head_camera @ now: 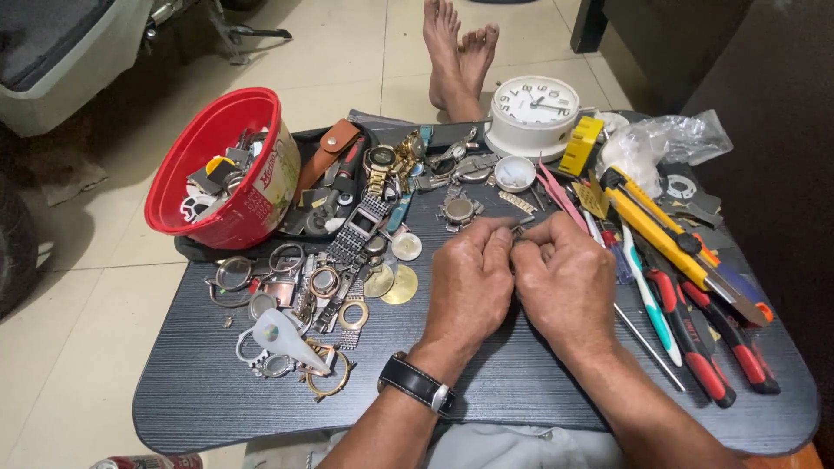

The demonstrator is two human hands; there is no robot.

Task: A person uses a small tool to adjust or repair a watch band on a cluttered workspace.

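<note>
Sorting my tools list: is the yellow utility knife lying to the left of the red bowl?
No, the yellow utility knife lies on the right side of the table, far from the red bowl at the left.

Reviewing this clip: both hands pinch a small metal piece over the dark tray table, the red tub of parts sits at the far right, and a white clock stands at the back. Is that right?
Not quite. The head view shows the red tub at the far left of the dark tray table, not the right. The rest holds: the left hand and right hand pinch a small metal piece, and the white clock stands at the back.
</note>
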